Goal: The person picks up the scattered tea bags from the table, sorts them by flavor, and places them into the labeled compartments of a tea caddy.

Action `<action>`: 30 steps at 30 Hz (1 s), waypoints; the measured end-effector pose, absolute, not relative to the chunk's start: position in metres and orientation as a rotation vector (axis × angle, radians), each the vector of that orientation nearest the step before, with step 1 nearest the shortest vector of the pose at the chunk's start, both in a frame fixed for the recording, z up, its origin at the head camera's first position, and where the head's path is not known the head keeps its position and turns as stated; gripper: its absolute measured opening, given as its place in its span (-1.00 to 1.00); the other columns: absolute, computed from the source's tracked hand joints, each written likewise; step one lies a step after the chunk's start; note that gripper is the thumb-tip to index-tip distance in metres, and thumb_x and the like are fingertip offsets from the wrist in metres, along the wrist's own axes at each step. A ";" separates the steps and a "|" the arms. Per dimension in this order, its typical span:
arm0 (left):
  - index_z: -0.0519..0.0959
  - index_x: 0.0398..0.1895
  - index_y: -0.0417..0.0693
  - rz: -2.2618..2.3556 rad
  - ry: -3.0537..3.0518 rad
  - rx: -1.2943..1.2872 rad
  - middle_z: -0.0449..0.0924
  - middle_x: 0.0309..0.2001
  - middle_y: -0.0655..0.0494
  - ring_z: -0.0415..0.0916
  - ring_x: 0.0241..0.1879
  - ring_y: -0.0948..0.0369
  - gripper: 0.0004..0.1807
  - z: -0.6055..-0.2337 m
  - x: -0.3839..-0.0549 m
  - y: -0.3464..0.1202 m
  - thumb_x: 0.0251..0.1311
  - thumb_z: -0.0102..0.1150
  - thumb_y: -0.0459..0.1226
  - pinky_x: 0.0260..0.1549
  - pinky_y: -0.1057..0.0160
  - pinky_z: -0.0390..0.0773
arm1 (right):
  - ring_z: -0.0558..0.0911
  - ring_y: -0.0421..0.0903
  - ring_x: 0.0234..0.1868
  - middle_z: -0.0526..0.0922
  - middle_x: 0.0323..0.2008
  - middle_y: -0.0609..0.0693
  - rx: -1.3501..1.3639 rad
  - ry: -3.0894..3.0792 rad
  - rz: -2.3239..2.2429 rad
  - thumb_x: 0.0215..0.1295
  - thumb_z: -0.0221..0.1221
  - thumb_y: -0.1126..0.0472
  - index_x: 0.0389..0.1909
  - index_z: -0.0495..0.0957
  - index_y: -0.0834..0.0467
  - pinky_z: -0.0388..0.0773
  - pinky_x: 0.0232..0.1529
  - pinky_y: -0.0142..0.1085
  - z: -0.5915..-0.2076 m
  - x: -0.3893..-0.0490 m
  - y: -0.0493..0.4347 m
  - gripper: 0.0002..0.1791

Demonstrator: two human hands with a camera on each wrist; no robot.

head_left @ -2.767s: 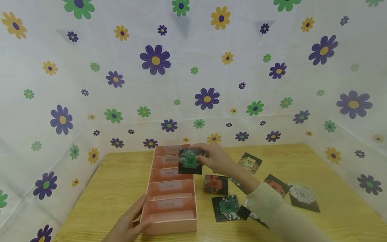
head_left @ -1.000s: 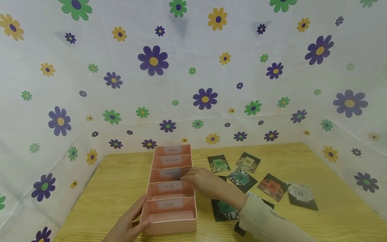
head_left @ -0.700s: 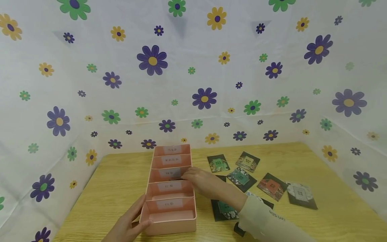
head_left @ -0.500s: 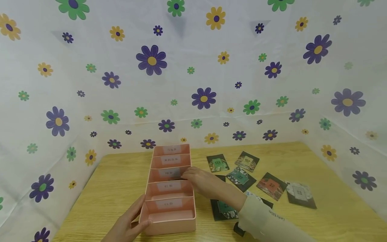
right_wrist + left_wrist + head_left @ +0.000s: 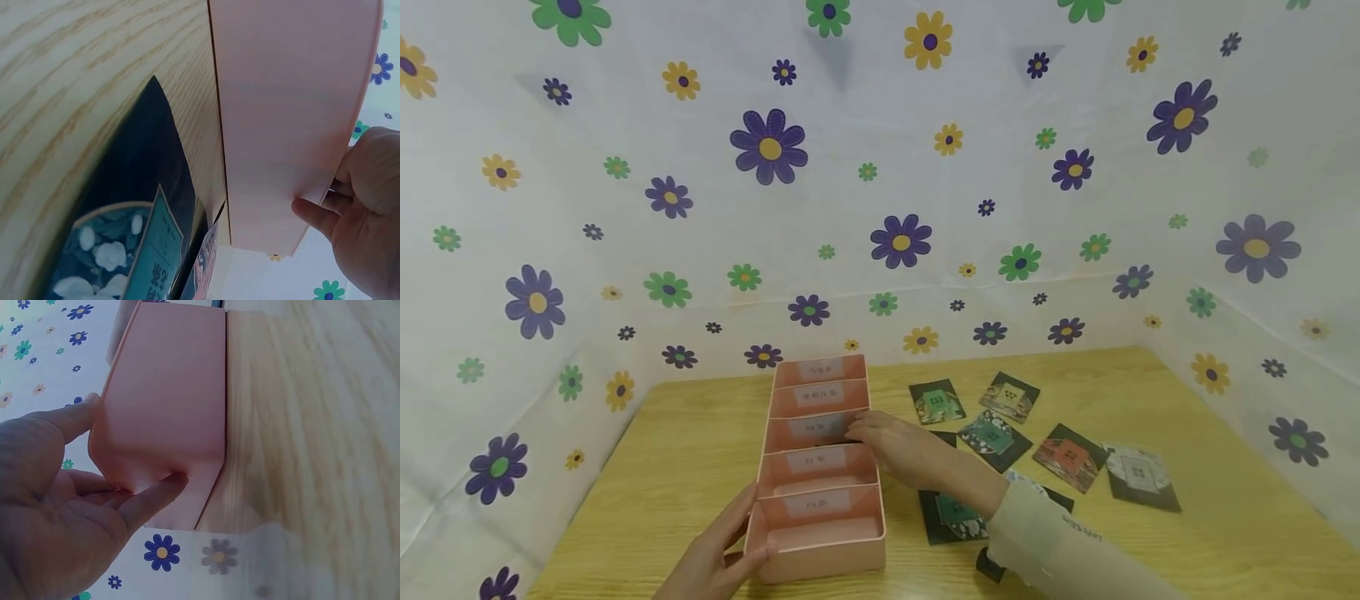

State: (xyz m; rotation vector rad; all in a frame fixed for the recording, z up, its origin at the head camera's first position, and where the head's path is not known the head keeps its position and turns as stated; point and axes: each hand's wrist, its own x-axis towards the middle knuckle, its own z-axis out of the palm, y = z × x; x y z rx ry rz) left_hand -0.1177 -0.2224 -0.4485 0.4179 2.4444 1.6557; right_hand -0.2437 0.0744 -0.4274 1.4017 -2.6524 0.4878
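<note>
The right hand, earlier holding a packet above the pink box, is now pinching the box's wall; beside its fingers, a dark item is partly showing in the middle compartment. The left hand is gripping the near-left corner. Packets are lying on the surface right of the right hand, the sleeve partly covering some.

In the lower right of the head view, a loose, pale cream sleeve covers the right forearm and stops short of the wrist, leaving the right hand bare. Small dark lettering, too blurred to read surely, runs near its upper edge, and a small black block shows below its end. The left hand, lower left, is bare too.
</note>
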 end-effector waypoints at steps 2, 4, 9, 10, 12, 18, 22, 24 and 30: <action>-0.01 0.64 -0.29 1.651 2.449 0.415 -0.08 0.58 -0.44 0.13 0.44 -0.42 -0.12 -0.448 -0.117 -0.221 0.44 0.27 -0.26 0.00 0.05 0.70 | 0.43 0.12 0.43 0.50 0.35 0.21 1.408 -2.667 0.543 0.56 0.00 0.44 0.30 0.53 0.27 0.35 0.44 -0.10 -0.426 -0.244 0.076 -0.62; 0.00 0.64 -0.31 1.646 2.458 0.412 -0.06 0.57 -0.44 0.16 0.43 -0.42 -0.12 -0.448 -0.117 -0.221 0.44 0.27 -0.26 -0.01 0.06 0.70 | 0.42 0.11 0.43 0.48 0.38 0.20 1.409 -2.678 0.626 0.59 -0.04 0.41 0.36 0.48 0.27 0.36 0.44 -0.08 -0.423 -0.244 0.080 -0.59; 0.03 0.64 -0.29 1.630 2.478 0.382 -0.02 0.58 -0.41 0.20 0.42 -0.39 -0.13 -0.444 -0.117 -0.220 0.44 0.27 -0.25 -0.03 0.09 0.71 | 0.39 0.13 0.45 0.40 0.45 0.17 1.330 -2.738 0.924 0.65 -0.04 0.29 0.52 0.31 0.21 0.42 0.38 0.05 -0.408 -0.246 0.102 -0.51; 0.03 0.64 -0.28 1.622 2.484 0.368 -0.02 0.58 -0.40 0.21 0.42 -0.38 -0.13 -0.444 -0.117 -0.219 0.44 0.28 -0.24 -0.03 0.09 0.71 | 0.40 0.13 0.44 0.38 0.46 0.17 1.290 -2.757 0.980 0.66 -0.03 0.26 0.54 0.29 0.19 0.43 0.36 0.07 -0.405 -0.247 0.108 -0.49; 0.04 0.64 -0.25 1.600 2.499 0.335 -0.01 0.59 -0.37 0.21 0.43 -0.37 -0.12 -0.442 -0.117 -0.218 0.43 0.29 -0.21 -0.03 0.09 0.71 | 0.46 0.16 0.39 0.36 0.47 0.20 1.224 -2.766 1.077 0.66 -0.01 0.22 0.56 0.26 0.18 0.49 0.29 0.11 -0.401 -0.249 0.121 -0.47; 0.06 0.65 -0.20 1.573 2.515 0.264 0.00 0.60 -0.32 0.21 0.44 -0.33 -0.10 -0.441 -0.116 -0.217 0.41 0.32 -0.17 -0.04 0.09 0.71 | 0.47 0.23 0.36 0.34 0.48 0.25 1.087 -2.708 1.294 0.65 0.00 0.23 0.58 0.20 0.23 0.50 0.26 0.17 -0.403 -0.261 0.166 -0.43; 0.07 0.65 -0.19 1.588 2.510 0.250 0.01 0.59 -0.32 0.22 0.44 -0.34 -0.10 -0.441 -0.116 -0.217 0.40 0.33 -0.18 -0.04 0.09 0.71 | 0.41 0.28 0.41 0.36 0.46 0.28 0.998 -2.659 1.334 0.64 0.02 0.26 0.56 0.21 0.28 0.46 0.28 0.21 -0.401 -0.268 0.194 -0.43; 0.06 0.65 -0.20 1.584 2.513 0.248 0.00 0.59 -0.33 0.22 0.43 -0.35 -0.09 -0.442 -0.116 -0.217 0.39 0.34 -0.18 -0.03 0.09 0.71 | 0.41 0.28 0.41 0.37 0.46 0.27 0.929 -2.670 1.331 0.64 0.02 0.24 0.56 0.23 0.25 0.47 0.27 0.22 -0.399 -0.270 0.208 -0.44; 0.07 0.65 -0.21 1.581 2.507 0.247 -0.01 0.59 -0.35 0.19 0.44 -0.37 -0.09 -0.441 -0.118 -0.218 0.38 0.34 -0.21 0.00 0.03 0.70 | 0.35 0.29 0.45 0.33 0.49 0.25 0.761 -2.735 1.359 0.67 0.00 0.11 0.60 0.18 0.17 0.39 0.32 0.28 -0.398 -0.271 0.246 -0.41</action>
